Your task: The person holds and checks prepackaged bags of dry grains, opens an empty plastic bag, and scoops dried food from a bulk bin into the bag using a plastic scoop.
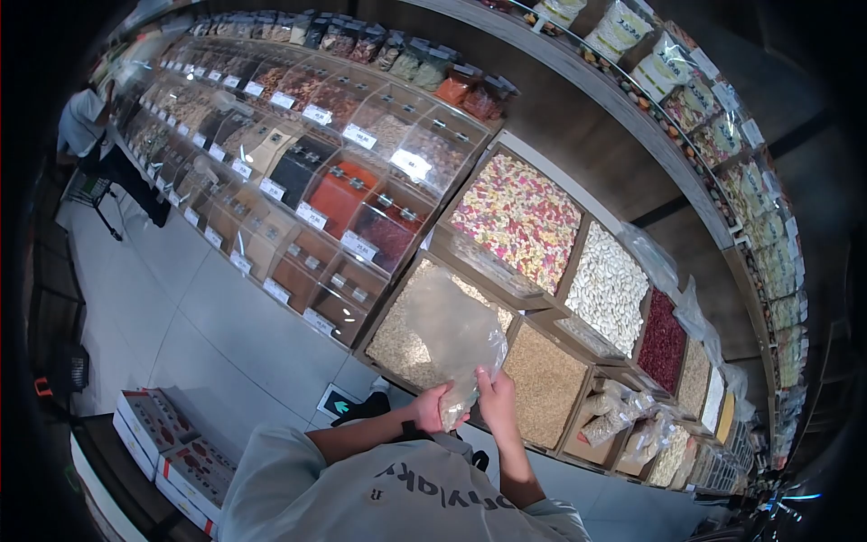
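A thin, see-through plastic bag (456, 330) spreads out over a bin of pale flaked grain (397, 336). My left hand (433, 408) is closed around the bag's gathered lower end. My right hand (495, 397) pinches the bag's edge just to the right, thumb pointing up. I can see no contents in the bag. Right of it lies a bin of tan grain (545, 384). Beyond these are bins of colourful mixed pieces (517, 210) and white beans (607, 287).
Lidded bins with price tags (312, 215) run away to the left. Dark red beans (666, 343) and several filled bags (614, 415) lie to the right. A person (86, 126) stands at far left by a shopping basket (88, 191). Boxes (167, 434) stand at lower left.
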The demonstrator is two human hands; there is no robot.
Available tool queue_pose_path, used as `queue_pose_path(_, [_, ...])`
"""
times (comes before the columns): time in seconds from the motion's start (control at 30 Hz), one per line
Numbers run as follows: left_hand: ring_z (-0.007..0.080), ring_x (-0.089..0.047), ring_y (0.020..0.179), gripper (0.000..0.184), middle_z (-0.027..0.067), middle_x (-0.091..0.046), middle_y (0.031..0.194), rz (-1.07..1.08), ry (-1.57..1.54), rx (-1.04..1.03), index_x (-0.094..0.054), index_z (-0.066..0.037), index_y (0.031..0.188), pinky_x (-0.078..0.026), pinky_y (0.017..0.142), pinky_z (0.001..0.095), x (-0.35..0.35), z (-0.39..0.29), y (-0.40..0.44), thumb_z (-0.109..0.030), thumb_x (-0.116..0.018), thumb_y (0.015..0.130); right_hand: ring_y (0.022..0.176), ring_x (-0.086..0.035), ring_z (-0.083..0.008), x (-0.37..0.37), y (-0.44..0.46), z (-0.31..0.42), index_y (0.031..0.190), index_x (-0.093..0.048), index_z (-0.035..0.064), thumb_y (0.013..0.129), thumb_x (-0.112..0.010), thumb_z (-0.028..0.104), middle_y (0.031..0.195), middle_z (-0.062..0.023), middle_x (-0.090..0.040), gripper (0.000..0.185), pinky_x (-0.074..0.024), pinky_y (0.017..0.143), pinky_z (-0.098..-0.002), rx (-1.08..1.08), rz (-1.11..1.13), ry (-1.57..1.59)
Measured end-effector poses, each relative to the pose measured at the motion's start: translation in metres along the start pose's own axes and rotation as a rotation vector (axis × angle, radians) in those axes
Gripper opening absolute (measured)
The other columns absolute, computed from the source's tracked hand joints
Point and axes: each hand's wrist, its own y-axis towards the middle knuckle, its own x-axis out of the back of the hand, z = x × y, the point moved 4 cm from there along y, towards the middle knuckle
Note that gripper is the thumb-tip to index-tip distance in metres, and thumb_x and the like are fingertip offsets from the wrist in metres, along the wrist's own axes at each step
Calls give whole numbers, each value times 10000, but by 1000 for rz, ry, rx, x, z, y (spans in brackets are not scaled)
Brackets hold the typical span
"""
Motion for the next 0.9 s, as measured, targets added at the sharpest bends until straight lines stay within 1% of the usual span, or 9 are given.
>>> queue_pose_path(0.2, [240,-646,799,507,96,-666,923,-26,3,31,-591,-77,1118,-532,690,362,-2,-2,4,-505,-340,1012,673,-663,-344,3,4,14,998,-611,-38,927,-612,246,747,-216,-648,292,-499,609,-406,-6,-9,-77])
queue_pose_path(0.27, [235,-644,784,537,103,-659,884,-75,2,9,-596,-58,1076,-522,652,355,-6,-2,3,-517,-324,1012,665,-666,-323,0,0,14,982,-614,-44,898,-652,274,744,-206,-654,331,-502,603,-397,67,-11,-167])
queue_pose_path(0.33, [196,-648,797,380,70,-679,943,121,95,-86,-606,-116,1085,-530,653,320,-17,-7,-1,-408,-372,1020,657,-668,-302,-6,-5,14,965,-617,-50,869,-692,302,741,-197,-660,372,-506,597,-388,140,-14,-254])
queue_pose_path(0.37, [196,-648,797,380,70,-679,943,122,96,-88,-606,-116,1085,-530,653,320,-20,-7,-2,-408,-372,1020,691,-668,-351,-9,-8,12,973,-614,-51,848,-708,326,746,-213,-660,408,-511,612,-417,134,-17,-324])
queue_pose_path(0.4, [189,-653,818,364,66,-683,955,77,62,-97,-605,-115,1096,-529,673,324,-24,-7,-5,-380,-367,1023,725,-667,-400,-11,-11,10,980,-610,-52,827,-725,349,751,-230,-660,444,-515,627,-446,127,-20,-395])
queue_pose_path(0.63, [188,-654,948,362,54,-678,1057,-4,115,-168,-588,-93,1156,-518,855,365,-41,-9,-4,-314,-327,1036,798,-644,-464,-13,-16,-10,975,-613,-48,821,-707,383,855,-283,-654,467,-512,690,-512,42,90,-491])
queue_pose_path(0.73, [208,-647,1010,386,75,-658,1102,-63,82,-165,-564,-83,1193,-515,920,393,-42,-9,0,-315,-296,1041,795,-634,-470,-12,-17,-15,961,-618,-30,840,-680,296,857,-287,-645,353,-505,687,-524,59,147,-511])
queue_pose_path(0.8, [200,-643,1016,386,63,-658,1105,-46,70,-142,-567,-93,1192,-512,923,386,-37,-11,2,-329,-300,1043,796,-621,-481,-11,-16,-16,963,-592,-14,852,-638,182,852,-292,-633,230,-493,682,-537,138,81,-450])
queue_pose_path(0.9, [183,-637,1020,382,40,-658,1104,-43,56,-120,-572,-115,1190,-508,922,369,-36,-11,3,-351,-309,1044,770,-623,-464,-5,-14,-11,1040,-583,-15,871,-604,97,825,-271,-633,204,-484,662,-514,120,-13,-315])
